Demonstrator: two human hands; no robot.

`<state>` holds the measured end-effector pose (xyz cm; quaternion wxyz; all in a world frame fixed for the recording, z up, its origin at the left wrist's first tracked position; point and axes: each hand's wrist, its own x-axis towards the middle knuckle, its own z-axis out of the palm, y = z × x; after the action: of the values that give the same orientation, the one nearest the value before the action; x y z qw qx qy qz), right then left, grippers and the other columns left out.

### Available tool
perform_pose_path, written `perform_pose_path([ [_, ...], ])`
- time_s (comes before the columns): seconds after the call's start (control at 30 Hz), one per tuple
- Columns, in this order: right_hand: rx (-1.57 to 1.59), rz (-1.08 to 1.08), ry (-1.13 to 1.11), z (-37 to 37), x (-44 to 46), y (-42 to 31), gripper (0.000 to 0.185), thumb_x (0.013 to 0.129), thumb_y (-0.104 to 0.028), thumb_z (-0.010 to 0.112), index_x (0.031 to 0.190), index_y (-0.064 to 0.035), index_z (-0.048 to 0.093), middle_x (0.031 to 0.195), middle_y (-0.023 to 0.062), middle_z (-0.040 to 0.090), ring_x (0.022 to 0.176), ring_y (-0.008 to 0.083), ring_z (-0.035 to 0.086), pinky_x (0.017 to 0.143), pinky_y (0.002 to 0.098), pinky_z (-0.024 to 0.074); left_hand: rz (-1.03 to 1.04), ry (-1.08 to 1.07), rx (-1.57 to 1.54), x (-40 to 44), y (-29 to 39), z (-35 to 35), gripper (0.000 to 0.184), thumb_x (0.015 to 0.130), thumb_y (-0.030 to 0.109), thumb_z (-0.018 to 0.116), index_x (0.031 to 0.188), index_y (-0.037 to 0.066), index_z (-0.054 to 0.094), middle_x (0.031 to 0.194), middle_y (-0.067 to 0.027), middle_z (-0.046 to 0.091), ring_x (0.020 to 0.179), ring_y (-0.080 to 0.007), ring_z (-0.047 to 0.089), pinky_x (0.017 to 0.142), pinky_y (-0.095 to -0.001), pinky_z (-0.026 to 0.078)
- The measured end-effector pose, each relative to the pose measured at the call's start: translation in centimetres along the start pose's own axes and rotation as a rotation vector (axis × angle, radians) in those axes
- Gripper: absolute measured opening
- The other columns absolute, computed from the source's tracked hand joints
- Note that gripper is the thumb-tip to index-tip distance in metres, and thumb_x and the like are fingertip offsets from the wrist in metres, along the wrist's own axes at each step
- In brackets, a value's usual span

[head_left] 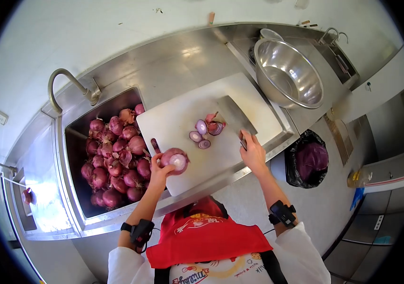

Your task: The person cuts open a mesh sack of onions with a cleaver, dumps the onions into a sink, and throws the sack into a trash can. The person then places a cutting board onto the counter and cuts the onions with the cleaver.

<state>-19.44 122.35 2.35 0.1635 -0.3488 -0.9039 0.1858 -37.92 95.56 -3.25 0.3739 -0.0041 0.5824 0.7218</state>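
Observation:
In my left hand (160, 169) is a red onion (177, 161), its cut pale face turned up, at the near left edge of the white cutting board (221, 163). My right hand (253, 152) is closed round the handle of a cleaver (237, 115). The broad blade lies over the right part of the board. Between the two hands, cut onion ends and slices (201, 127) sit in a small group, with some reddish skin (211, 117) beside them. Part of the cleaver's handle is hidden by my fingers.
Left of the board, a sink (80, 127) is filled with whole red onions (115, 161) under a curved faucet (72, 78). A large steel bowl (287, 71) stands at the back right. A black-lined bin (293, 165) is on the floor at the right.

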Motion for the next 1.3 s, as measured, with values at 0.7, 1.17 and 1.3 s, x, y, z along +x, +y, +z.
perform_pose_path([
  [0.7,0.183,0.169,0.284,3.4,5.7,15.6,0.029,0.085,-0.018,0.057,0.11,-0.0031,0.059,0.108,0.0169,0.059,0.101,0.0327,0.058,0.089,0.0379,0.0448,-0.053,0.078,-0.098,-1.1,-1.1,-4.3,0.06,0.071,0.014,0.065,0.12,0.013,0.031,0.113,-0.0092,0.047,0.102,-0.0216,0.051,0.079,-0.0345,0.049],
  [1.17,-0.032,0.354,-0.247,5.8,11.2,17.2,0.045,0.09,-0.042,0.041,0.117,-0.0068,0.05,0.112,0.0207,0.055,0.101,0.0399,0.055,0.085,0.0433,0.0424,0.207,0.538,-0.221,-1.3,-2.6,-10.6,0.061,0.066,0.023,0.067,0.119,0.006,0.041,0.106,-0.0081,0.047,0.101,-0.0194,0.045,0.09,-0.0295,0.038],
  [1.3,0.033,0.388,-0.23,7.6,9.8,18.8,0.057,0.09,-0.048,0.041,0.112,0.0032,0.053,0.111,0.0235,0.057,0.103,0.0396,0.054,0.085,0.0432,0.0426,0.18,0.58,-0.18,-2.9,0.2,-11.7,0.061,0.067,0.024,0.067,0.118,0.004,0.04,0.106,-0.0084,0.049,0.098,-0.0182,0.048,0.086,-0.0293,0.042],
])
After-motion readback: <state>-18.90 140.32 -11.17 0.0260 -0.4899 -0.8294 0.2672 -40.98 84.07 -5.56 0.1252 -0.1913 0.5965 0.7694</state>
